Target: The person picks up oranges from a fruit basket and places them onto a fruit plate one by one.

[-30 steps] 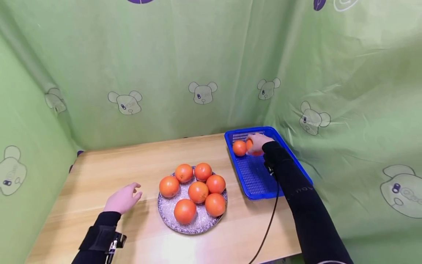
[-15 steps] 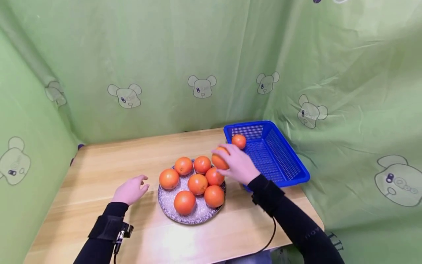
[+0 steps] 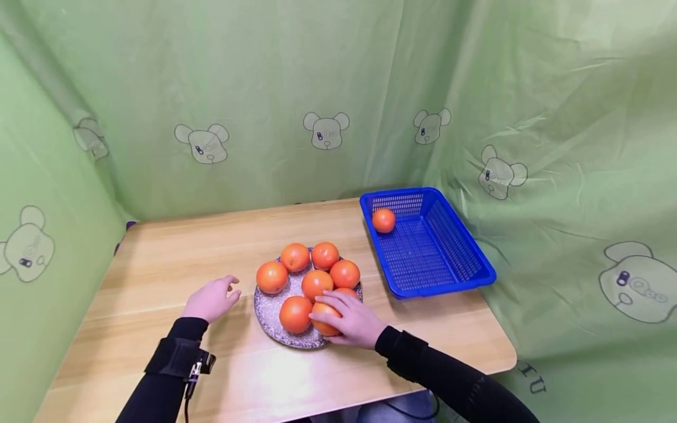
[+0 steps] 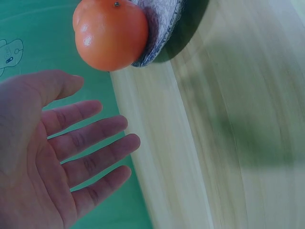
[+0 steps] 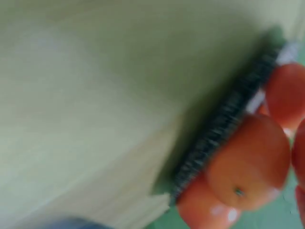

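Note:
My right hand [image 3: 357, 322] holds an orange [image 3: 326, 319] at the front right of a round speckled plate [image 3: 271, 313]. Its fingers lie over the top of the fruit. Several other oranges [image 3: 317, 285] sit on the plate, one partly hidden behind the right hand. In the right wrist view, oranges [image 5: 249, 162] crowd the plate's dark speckled edge [image 5: 224, 124]; the hand itself does not clearly show there. Left of the plate, my left hand [image 3: 210, 299] hovers with nothing in it. The left wrist view shows that palm [image 4: 47, 167] with its fingers apart and relaxed.
A blue plastic basket [image 3: 444, 289] stands at the back right of the wooden table [image 3: 174, 252], with one orange [image 3: 383, 221] in its far left corner. Green curtains [image 3: 264, 88] printed with bear heads enclose the table's back and sides. A cable [image 3: 418, 415] hangs below the right forearm.
My right hand has taken an orange out of the basket and carried it left and toward me onto the plate. The left hand has shifted slightly right.

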`<state>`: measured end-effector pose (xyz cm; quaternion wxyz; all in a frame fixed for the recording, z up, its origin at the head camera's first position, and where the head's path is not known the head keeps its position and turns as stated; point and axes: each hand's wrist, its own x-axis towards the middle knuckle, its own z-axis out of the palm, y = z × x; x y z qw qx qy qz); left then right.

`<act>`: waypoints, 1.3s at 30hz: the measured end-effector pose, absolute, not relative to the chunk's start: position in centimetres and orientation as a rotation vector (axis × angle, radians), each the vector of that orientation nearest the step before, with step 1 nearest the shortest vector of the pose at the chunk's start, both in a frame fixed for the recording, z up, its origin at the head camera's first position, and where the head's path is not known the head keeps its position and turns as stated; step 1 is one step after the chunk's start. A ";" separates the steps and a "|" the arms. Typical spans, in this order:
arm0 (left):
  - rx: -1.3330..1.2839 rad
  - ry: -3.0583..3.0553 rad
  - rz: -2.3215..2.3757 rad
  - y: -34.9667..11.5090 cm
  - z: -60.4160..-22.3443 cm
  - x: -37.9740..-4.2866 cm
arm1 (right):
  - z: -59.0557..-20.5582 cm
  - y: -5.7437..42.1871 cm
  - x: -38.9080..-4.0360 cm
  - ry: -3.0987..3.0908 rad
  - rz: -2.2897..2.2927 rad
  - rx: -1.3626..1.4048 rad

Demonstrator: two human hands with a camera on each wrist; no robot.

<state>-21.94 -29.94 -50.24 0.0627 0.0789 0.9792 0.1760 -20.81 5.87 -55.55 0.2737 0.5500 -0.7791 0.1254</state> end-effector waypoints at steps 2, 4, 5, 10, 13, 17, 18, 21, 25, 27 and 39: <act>0.239 2.960 0.534 -30.0 -50.2 -21.9 | -56.3 5.6 -21.0 -2.081 0.289 1.521; 0.241 2.962 0.534 -30.0 -50.0 -21.9 | -56.7 5.4 -21.2 -2.080 0.250 1.554; 0.243 2.964 0.535 -30.0 -49.9 -21.9 | -56.9 5.2 -21.3 -2.078 0.237 1.566; 0.244 2.967 0.531 -30.0 -49.7 -21.8 | -57.5 4.7 -21.6 -2.077 0.187 1.575; 0.240 2.963 0.529 -30.0 -49.8 -21.8 | -57.9 4.5 -21.7 -2.066 0.169 1.572; 0.237 2.960 0.532 -30.0 -49.9 -21.7 | -58.6 4.2 -21.9 -2.060 0.172 1.582; 0.237 2.959 0.532 -30.0 -49.9 -21.7 | -58.8 4.2 -21.9 -2.065 0.171 1.584; 0.231 2.956 0.532 -30.0 -49.8 -21.8 | -59.2 4.1 -21.9 -2.078 0.157 1.585; 0.235 2.955 0.524 -30.0 -49.8 -21.8 | -59.4 4.1 -21.8 -2.107 0.135 1.568; 0.241 2.959 0.529 -30.0 -49.7 -21.8 | -59.4 4.1 -21.8 -2.130 0.121 1.556; 0.245 2.966 0.525 -30.0 -49.6 -21.6 | -59.6 4.2 -21.7 -2.180 0.078 1.564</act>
